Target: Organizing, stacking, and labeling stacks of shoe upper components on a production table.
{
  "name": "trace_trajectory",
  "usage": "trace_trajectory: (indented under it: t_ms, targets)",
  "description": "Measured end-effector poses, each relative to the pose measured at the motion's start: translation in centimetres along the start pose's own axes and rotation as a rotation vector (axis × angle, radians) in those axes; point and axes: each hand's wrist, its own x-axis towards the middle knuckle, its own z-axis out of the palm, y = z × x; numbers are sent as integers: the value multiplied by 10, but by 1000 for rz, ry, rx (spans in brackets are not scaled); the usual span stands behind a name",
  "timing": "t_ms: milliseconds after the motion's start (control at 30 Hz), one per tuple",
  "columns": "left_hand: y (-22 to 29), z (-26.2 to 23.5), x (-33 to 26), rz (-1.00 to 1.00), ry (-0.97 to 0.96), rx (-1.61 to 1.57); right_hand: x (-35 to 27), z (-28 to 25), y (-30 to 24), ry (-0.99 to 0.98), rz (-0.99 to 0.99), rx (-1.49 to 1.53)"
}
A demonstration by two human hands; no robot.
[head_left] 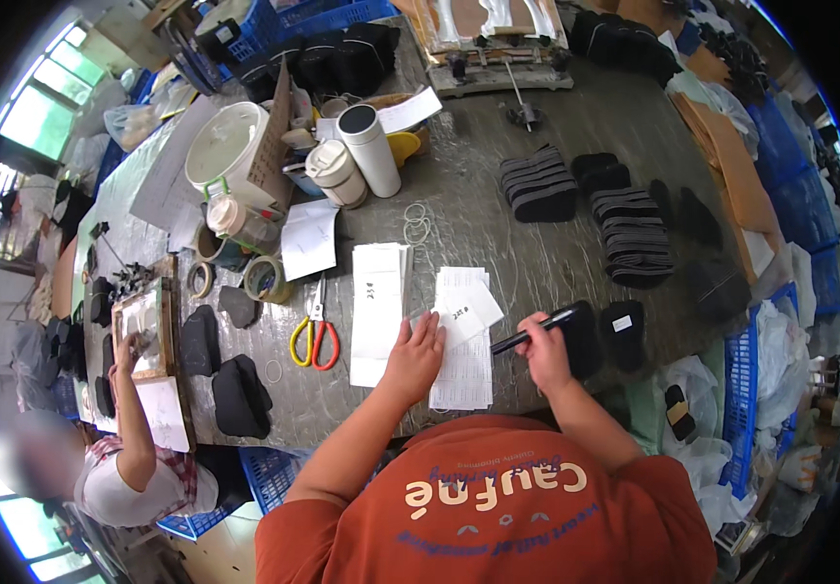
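My left hand [414, 350] lies with fingers stretched out on the edges of two paper piles. Under its left side is a stack of white slips [377, 292] with handwriting on top. To its right, a printed sheet [464, 375] carries smaller white cards [473, 310], one of them handwritten. My right hand [548, 355] is closed around a black marker pen [508, 343], held at a slant beside the printed sheet. Just right of that hand sits a dark rounded pad [583, 343]. Another dark pad [622, 348] bears a white label.
Scissors [317, 316] and a tape roll [266, 280] lie left of the papers. Behind stand a white tumbler [371, 151], a lidded cup [335, 173] and a bucket [225, 146]. Striped pad stacks [631, 237] are at right, a metal fixture [500, 73] behind. Another person [142, 467] works at left.
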Motion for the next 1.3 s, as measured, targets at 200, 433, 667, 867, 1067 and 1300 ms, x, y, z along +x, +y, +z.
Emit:
trace_trajectory:
  t_ms: [200,433,667,867,1067,1300]
  targets:
    - [-17,17,10,-60,69,-140,10,-4,-5,-69,-105,106]
    - [-55,-58,-6,-219,719,-148,12,6,2,-161,-16,75]
    - [-67,-45,-39,-367,725,32,43,22,10,-155,9,-212]
    - [-59,17,-40,-341,404,-103,83,10,26,15,140,-899]
    - [-72,-9,-30,-435,298,-392,67,31,0,160,7,-1413]
    - [-122,16,15,-863,224,-598,63,46,1,171,-510,-1613]
